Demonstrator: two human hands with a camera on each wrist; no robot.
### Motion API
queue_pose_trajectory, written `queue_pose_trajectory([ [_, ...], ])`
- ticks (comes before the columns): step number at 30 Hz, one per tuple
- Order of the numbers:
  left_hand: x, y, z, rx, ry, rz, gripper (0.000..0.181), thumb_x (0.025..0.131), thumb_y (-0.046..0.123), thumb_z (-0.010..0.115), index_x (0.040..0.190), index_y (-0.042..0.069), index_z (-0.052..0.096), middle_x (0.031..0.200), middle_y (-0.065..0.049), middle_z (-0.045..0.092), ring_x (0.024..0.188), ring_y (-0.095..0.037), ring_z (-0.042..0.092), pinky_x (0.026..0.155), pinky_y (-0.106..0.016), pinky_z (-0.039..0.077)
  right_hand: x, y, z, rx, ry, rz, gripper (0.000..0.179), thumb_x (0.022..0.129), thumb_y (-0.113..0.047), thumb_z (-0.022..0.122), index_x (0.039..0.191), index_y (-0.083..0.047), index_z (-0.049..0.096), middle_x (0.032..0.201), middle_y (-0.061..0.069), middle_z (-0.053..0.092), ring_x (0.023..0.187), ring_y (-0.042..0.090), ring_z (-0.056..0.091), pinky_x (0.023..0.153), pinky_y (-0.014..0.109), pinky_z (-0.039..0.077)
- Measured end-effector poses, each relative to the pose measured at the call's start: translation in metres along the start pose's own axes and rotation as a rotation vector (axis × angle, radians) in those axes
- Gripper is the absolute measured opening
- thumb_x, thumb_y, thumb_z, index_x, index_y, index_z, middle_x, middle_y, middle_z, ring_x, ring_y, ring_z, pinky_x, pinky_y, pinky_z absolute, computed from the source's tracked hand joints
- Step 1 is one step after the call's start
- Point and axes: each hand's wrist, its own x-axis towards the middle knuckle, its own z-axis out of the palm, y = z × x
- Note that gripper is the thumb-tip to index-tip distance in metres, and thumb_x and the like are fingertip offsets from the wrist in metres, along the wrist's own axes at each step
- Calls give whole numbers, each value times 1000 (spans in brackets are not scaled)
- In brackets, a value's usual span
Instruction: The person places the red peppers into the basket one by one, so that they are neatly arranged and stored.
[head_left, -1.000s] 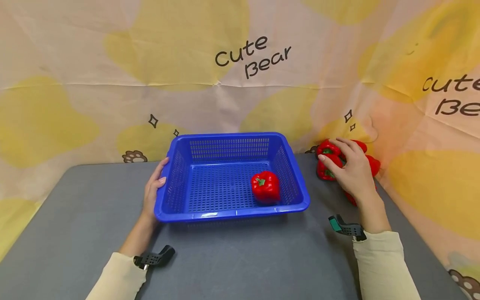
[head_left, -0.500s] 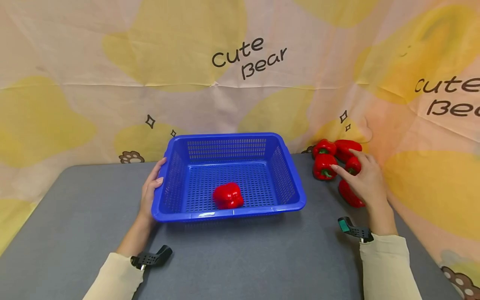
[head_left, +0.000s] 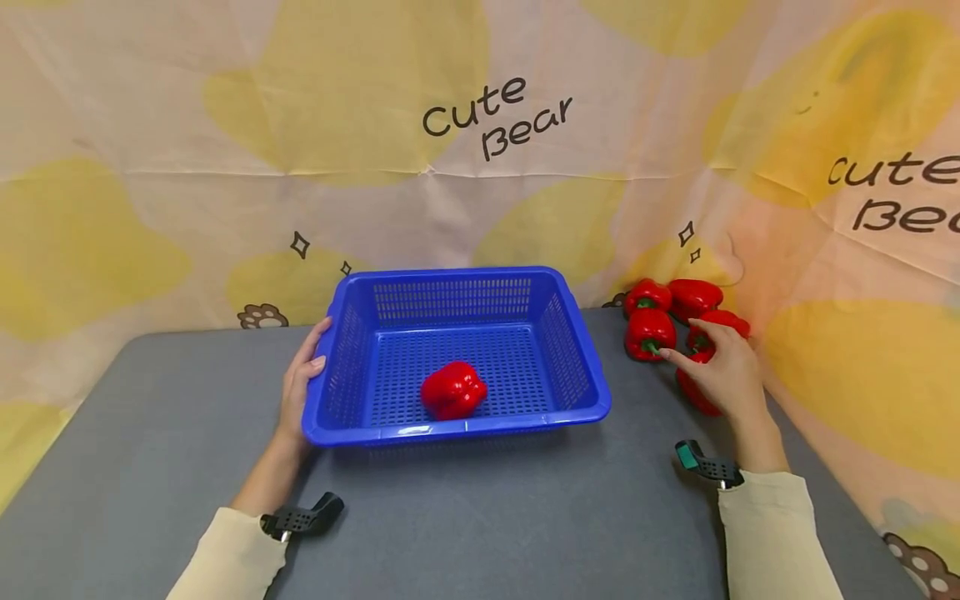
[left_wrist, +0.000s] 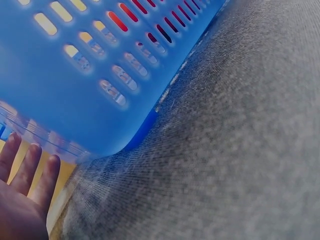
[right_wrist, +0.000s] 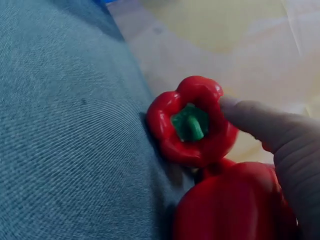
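My left hand (head_left: 300,383) rests against the left end of a blue plastic basket (head_left: 450,427), thumb and fingertips at its rim. In the left wrist view, straight fingers (left_wrist: 47,180) lie along the basket's outer wall. One red bell pepper (head_left: 453,390) lies on its side inside, near the front wall. At right my right hand (head_left: 727,371) hovers over a cluster of red bell peppers, thumb and index finger spread about one pepper (head_left: 701,340). The thumb (right_wrist: 255,117) overlaps another pepper (right_wrist: 167,120) with a green stem in the right wrist view.
More red peppers stand in the cluster: one at the back (head_left: 647,293), one lying beside it (head_left: 695,297) and one partly under the hand (head_left: 696,393). A printed cloth backdrop (head_left: 375,125) rises behind and right of the grey table (head_left: 487,517).
The pepper in the basket has rolled left from its right side. My right hand shifts right, then slightly toward me over the cluster. The left hand keeps its place at the basket.
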Motion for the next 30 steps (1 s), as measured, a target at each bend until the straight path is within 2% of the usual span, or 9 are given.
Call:
queue_pose_trajectory([
  [7, -2, 2, 1, 13, 1, -15, 52, 103, 16, 32, 155, 22, 39, 148, 3, 44, 115, -12, 59, 84, -22, 56, -2, 2, 0, -12, -42, 56, 74, 86, -38, 78, 141, 4, 51, 129, 31, 59, 111, 45, 54, 93, 63, 47],
  [11, -3, 2, 0, 19, 1, -23, 54, 103, 17, 32, 156, 20, 36, 149, 2, 43, 116, -13, 58, 85, -23, 56, -3, 3, -1, -73, -142, 80, 75, 86, -43, 76, 138, 6, 54, 130, 31, 60, 111, 47, 56, 90, 63, 50],
  [14, -2, 3, 0, 23, -4, -25, 54, 103, 18, 32, 158, 18, 33, 150, 0, 41, 116, -14, 58, 86, -24, 57, -2, 3, -2, -126, -212, 62, 75, 85, -46, 76, 135, 7, 56, 130, 33, 59, 113, 51, 54, 92, 67, 48],
  [21, -2, 5, 1, 22, -11, -35, 55, 104, 19, 32, 159, 18, 31, 153, -2, 40, 116, -14, 60, 86, -25, 58, 3, 3, -7, -197, -321, 46, 79, 86, -51, 72, 134, 9, 55, 127, 36, 59, 110, 52, 56, 89, 67, 49],
  [30, -3, 4, 1, 50, -2, -42, 55, 104, 20, 31, 159, 19, 31, 158, -5, 36, 121, -14, 57, 89, -24, 57, 3, 1, -9, -185, -323, 25, 64, 83, -38, 75, 122, 10, 59, 107, 32, 67, 89, 41, 61, 77, 57, 55],
])
